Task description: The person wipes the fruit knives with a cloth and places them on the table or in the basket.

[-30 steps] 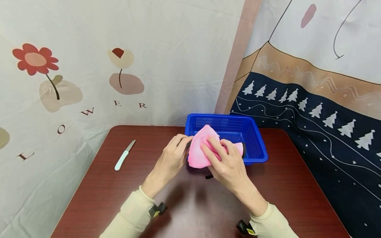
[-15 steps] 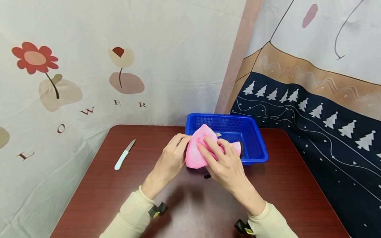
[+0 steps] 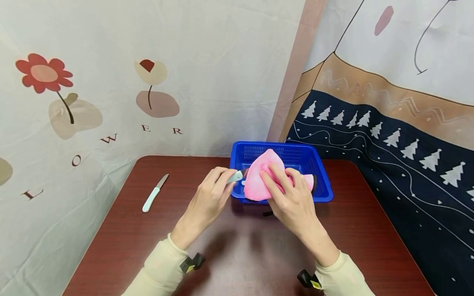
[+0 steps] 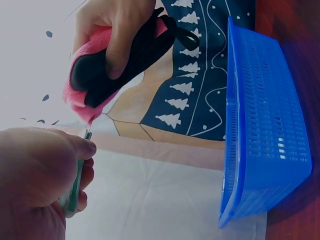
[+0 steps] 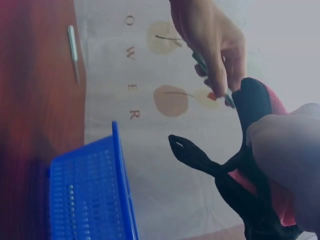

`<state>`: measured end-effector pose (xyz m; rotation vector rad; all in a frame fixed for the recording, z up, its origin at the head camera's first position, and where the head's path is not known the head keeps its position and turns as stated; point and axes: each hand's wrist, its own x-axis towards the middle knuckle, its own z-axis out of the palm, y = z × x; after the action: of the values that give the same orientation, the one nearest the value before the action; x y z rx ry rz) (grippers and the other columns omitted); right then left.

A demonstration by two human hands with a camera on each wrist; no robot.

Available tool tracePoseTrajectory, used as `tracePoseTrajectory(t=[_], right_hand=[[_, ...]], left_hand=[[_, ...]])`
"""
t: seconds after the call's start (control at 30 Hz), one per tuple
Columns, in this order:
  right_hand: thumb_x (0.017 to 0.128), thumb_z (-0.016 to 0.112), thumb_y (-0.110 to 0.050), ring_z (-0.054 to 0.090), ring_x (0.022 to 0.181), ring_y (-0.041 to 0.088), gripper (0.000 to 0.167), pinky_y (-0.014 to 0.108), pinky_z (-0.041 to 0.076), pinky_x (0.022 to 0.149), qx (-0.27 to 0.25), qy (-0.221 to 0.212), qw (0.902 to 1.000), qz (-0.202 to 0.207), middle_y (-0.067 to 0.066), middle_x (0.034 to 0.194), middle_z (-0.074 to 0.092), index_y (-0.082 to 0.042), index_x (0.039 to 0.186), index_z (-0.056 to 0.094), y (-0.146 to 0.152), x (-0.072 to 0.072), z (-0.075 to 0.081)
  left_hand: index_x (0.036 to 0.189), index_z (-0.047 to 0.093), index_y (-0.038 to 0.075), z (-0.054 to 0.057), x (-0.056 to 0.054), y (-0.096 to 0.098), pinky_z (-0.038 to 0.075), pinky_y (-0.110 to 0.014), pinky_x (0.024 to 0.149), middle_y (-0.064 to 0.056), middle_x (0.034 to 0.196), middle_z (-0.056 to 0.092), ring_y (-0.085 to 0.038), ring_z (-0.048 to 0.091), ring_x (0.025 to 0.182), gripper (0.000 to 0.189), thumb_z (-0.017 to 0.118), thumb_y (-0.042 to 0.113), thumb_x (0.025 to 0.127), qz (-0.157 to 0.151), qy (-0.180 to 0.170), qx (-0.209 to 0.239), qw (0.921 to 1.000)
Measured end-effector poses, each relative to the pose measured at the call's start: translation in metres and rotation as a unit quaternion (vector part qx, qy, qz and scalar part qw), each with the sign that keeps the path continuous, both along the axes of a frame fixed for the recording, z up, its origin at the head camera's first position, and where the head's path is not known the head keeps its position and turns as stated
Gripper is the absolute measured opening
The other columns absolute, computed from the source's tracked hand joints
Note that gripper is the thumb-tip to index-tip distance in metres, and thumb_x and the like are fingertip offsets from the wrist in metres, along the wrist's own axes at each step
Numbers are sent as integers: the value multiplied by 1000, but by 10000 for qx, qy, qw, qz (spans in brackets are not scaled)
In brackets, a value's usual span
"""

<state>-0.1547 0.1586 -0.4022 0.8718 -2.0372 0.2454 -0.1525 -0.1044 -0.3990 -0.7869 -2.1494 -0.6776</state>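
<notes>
My left hand (image 3: 208,193) grips a small knife by its pale green handle (image 3: 235,177). Part of its blade shows between that hand and the pink fuzzy cloth (image 3: 259,181), which hides the tip. My right hand (image 3: 294,201) holds the cloth from above, thumb pressed against its black backing (image 4: 131,67) in the left wrist view. From the cloth hangs a black loop (image 5: 192,152). Both hands are over the front of the blue basket (image 3: 321,181). A small pale piece (image 3: 243,182) shows inside the basket, mostly hidden by the cloth.
A second knife (image 3: 150,199) with a pale handle lies at the left of the brown table (image 3: 126,242), blade pointing to the back. Printed curtains (image 3: 214,74) hang behind the table and on its right side.
The right hand has shifted right and slightly away with the cloth. The left hand has moved a little left, so the knife handle and part of the blade now show.
</notes>
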Motion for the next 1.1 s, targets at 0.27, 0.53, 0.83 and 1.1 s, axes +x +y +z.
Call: tracePoseTrajectory(t=[0.27, 0.53, 0.83, 1.1], right_hand=[[87, 90, -16, 60, 113, 46, 64, 58, 52, 86, -278, 34, 9995, -117, 22, 152, 68, -11, 148, 72, 15, -5, -2], [89, 84, -10, 60, 113, 52, 60, 62, 54, 85, -451, 8, 9979, -456, 24, 151, 68, -10, 147, 73, 36, -13, -4], [90, 78, -7, 58, 109, 54, 56, 62, 52, 85, -767, -14, 9958, -502, 26, 153, 67, -8, 146, 73, 49, -15, -6], [91, 78, -12, 60, 111, 51, 54, 61, 53, 87, -666, 274, 9974, -13, 25, 148, 70, -9, 145, 74, 21, -6, -9]], left_hand=[[129, 74, -4, -4, 0, -7, 68, -40, 89, -17, 116, 73, -30, 72, 107, 35, 84, -6, 96, -76, 42, 102, 9999], [128, 75, -4, -4, 3, -14, 67, -38, 86, -16, 114, 73, -29, 73, 106, 34, 84, -8, 95, -92, 73, 244, 9996], [126, 76, -5, -4, 3, -17, 67, -38, 84, -16, 113, 74, -29, 73, 104, 34, 85, -8, 94, 1, 117, 260, 9996], [127, 76, -5, -3, 2, -8, 68, -40, 86, -17, 113, 74, -30, 73, 104, 33, 85, -6, 95, 35, 45, 195, 9998]])
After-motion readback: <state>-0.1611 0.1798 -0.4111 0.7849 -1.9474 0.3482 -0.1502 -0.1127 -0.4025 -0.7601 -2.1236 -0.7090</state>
